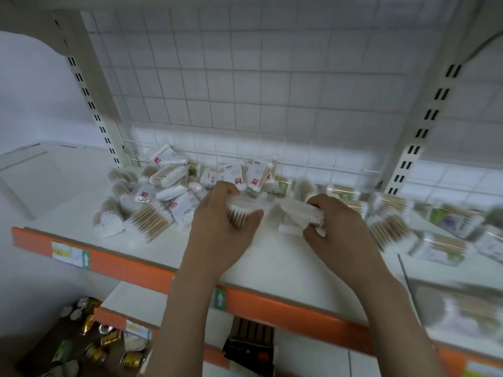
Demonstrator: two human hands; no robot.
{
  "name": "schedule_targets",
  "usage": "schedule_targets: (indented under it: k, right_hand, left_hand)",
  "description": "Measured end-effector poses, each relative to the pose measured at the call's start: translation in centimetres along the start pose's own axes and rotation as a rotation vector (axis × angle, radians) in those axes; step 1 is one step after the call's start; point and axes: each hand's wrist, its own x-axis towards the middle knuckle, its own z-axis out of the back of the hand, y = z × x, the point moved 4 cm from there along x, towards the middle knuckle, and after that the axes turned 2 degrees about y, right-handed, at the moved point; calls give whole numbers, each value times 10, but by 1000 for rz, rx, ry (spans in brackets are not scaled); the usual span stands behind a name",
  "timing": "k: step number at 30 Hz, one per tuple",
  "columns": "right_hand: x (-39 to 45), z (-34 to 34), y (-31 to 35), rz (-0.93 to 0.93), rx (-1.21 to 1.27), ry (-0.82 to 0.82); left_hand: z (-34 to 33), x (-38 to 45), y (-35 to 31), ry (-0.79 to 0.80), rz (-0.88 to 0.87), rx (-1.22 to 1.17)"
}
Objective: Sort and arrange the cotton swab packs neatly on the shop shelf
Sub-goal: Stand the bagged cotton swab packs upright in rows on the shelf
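Head view shows the left hand (217, 213) gripping a clear plastic pack of wooden-stemmed cotton swabs (241, 213), fingers curled over its top, thumb beneath; the right hand (337, 224) pinches a white-tipped swab pack (307, 216). Both sit mid-way along the white shelf board (261, 257), between jumbled heaps. Packs look light, crinkly and slippery; gripping across the stiff stems seems safest.

On the shelf (272, 257), a jumbled heap of swab packs (152, 194) lies at the back left, against the wire grid (245, 91). More packs (424, 227) spread along the right. Both hands (220, 213) sit between them, mid-shelf. Cans (109, 346) lie below, lower left.
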Motion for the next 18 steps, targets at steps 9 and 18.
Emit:
schedule_targets:
  k: [9,18]
  right_hand:
    - [-101,62,5,-119,-28,-144]
    - [-164,118,-14,-204,-66,-235]
  left_hand:
    - [-13,-75,-57,171,-12,-189]
    - [-30,-109,-121,135,-258,-134]
